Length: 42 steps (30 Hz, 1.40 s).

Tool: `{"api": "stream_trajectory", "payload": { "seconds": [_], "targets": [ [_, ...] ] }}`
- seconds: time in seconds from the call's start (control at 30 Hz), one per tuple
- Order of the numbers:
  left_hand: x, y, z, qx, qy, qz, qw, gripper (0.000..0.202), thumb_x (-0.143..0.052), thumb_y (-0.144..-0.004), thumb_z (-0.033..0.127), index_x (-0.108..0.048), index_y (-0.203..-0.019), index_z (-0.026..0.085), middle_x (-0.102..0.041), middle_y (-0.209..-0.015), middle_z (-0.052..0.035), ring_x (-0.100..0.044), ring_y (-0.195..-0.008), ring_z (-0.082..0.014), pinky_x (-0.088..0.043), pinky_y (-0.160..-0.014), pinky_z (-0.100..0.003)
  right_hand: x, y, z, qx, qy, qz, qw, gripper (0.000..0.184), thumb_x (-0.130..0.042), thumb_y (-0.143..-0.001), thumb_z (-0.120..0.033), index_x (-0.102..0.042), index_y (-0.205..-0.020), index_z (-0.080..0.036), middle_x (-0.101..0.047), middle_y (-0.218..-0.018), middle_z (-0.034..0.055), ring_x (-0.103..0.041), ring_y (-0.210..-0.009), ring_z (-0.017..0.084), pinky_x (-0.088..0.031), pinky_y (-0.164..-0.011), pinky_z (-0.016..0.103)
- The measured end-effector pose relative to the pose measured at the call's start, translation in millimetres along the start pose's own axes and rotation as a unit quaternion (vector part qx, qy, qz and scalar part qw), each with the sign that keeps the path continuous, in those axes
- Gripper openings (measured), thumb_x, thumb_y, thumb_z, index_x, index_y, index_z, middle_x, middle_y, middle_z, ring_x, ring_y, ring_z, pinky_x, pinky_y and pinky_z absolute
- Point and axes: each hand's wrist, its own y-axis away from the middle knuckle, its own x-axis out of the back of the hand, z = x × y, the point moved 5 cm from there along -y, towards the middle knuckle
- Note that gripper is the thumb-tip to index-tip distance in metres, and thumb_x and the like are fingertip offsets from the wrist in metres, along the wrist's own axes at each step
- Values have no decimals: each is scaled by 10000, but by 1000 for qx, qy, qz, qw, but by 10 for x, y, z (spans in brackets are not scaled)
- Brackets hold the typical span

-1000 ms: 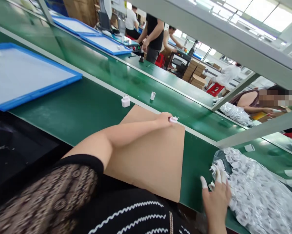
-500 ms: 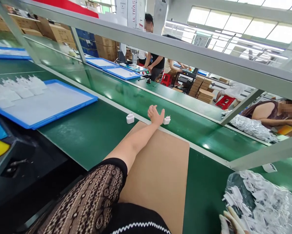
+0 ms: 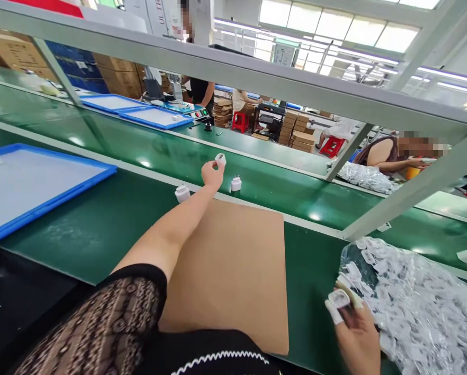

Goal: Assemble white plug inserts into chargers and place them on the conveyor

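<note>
Your left hand (image 3: pixel 213 173) pinches a boxy white plastic casing (image 3: pixel 221 159) over the far glossy green strip (image 3: pixel 274 195); your half-curled right hand (image 3: pixel 357 329) holds a hollow white plastic shell (image 3: pixel 338 298) beside the right-side crinkly clear plastic bag (image 3: pixel 424 297).

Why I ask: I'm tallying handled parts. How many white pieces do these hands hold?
2: one white piece in the left hand, a second white piece in the right hand; more may be hidden.

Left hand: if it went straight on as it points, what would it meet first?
Beyond the casing it holds, the left hand would likely meet the far rail across the green strip, though height is unclear.
</note>
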Motion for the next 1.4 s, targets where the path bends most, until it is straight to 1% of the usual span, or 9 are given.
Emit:
{"api": "stream_trajectory", "payload": {
  "seconds": [0.23,0.37,0.47,0.7,0.8,1.0,1.13,1.3,1.4],
  "targets": [
    [321,1516,400,-285,169,-177,927,299,-702,-894,426,-736,-1108,220,-754,-1150,-65,-672,-1087,-234,-516,-980,-366,-914,-467,-889,117,-33,-154,980,641,-768,-843,-412,-530,-1422,-276,-695,-1308,124,-646,-1146,268,-522,-1049,521],
    [428,2264,405,-424,160,-296,841,261,-691,-910,394,-744,-1104,226,-785,-1109,-73,-705,-1063,-241,-505,-980,-406,-1450,-644,-905,23,-185,-263,946,604,-762,-830,-522,-550,-1340,-279,-689,-1265,103,-686,-1044,236,-575,-896,428],
    [398,2523,299,-431,137,-323,831,248,-686,-917,388,-739,-1094,222,-791,-1091,-75,-714,-1056,-253,-492,-975,-436,-1622,-664,-748,-58,-188,-282,939,552,-743,-819,-603,-655,-1240,-258,-719,-1126,69,-664,-869,190,-547,-743,343],
    [261,2598,146,-310,127,-405,851,540,-839,-765,476,-706,-1219,216,-736,-1232,-100,-661,-1163,-308,-505,-1023,-463,-1632,-625,-540,-169,-258,-254,917,528,-737,-779,-711,-721,-986,-226,-665,-741,2,-480,-583,121,-396,-543,277],
    [263,2572,170,-305,156,-428,837,400,-801,-824,502,-749,-1096,213,-777,-1050,-75,-694,-1003,-264,-522,-930,-423,-1641,-625,-518,-190,-239,-249,919,499,-829,-702,-662,-729,-877,-205,-671,-755,13,-503,-601,120,-426,-566,286],
    [324,2578,229,-319,205,-445,811,240,-749,-890,414,-779,-1023,216,-786,-959,-60,-700,-882,-210,-512,-833,-358,-1644,-596,-615,-143,-222,-248,932,559,-882,-699,-441,-674,-1186,-263,-684,-794,-27,-575,-668,129,-461,-600,266],
    [351,2578,233,-315,208,-443,813,247,-764,-877,391,-785,-1054,221,-786,-969,-61,-702,-905,-216,-510,-869,-366,-1617,-574,-651,-117,-185,-265,939,371,-805,-784,-463,-713,-1071,-246,-725,-849,14,-620,-705,152,-476,-589,280],
    [344,2569,217,-321,208,-446,809,251,-771,-866,419,-793,-1031,232,-790,-980,-61,-704,-934,-230,-512,-894,-382,-1663,-549,-645,-106,-201,-299,927,538,-875,-710,-445,-718,-1195,-272,-764,-1111,70,-715,-938,240,-578,-853,427],
    [324,2569,206,-327,207,-443,808,243,-747,-879,425,-796,-1026,239,-792,-968,-58,-703,-910,-229,-513,-888,-389,-1653,-551,-702,-43,-150,-257,954,435,-841,-764,-439,-737,-1152,-272,-750,-1089,75,-711,-952,250,-574,-878,450]
  ]
}}
